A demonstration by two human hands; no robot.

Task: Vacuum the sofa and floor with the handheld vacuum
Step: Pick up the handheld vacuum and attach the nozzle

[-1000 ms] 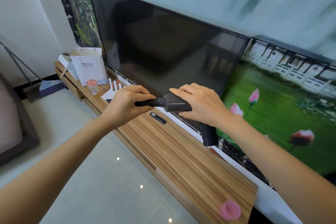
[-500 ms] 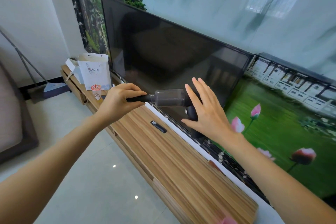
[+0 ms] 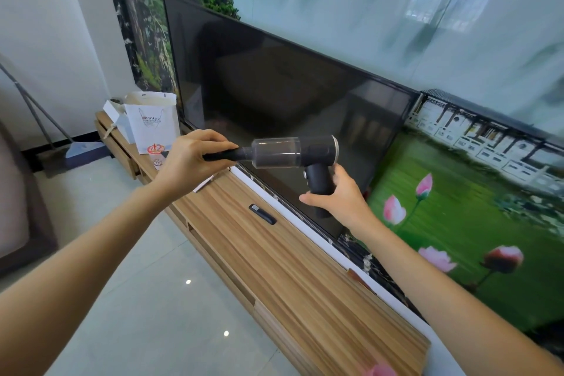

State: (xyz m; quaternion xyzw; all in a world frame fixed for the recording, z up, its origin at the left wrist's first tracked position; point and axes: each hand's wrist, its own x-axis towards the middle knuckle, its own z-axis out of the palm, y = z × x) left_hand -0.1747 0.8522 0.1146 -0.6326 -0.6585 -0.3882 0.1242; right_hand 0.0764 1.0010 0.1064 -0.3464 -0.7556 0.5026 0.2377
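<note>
The right hand, clamped over the barrel of the handheld vacuum a second ago and then spread open beside it, now grips the pistol handle from below. The clear dust cup, earlier covered by that hand, now shows, and the handle hangs straight down

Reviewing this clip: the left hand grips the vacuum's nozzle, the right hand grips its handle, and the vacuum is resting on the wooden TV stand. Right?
Not quite. The head view shows the vacuum held in the air in front of the TV, above the stand, not resting on it. The rest holds: the left hand grips the nozzle, and the right hand grips the handle.
</note>
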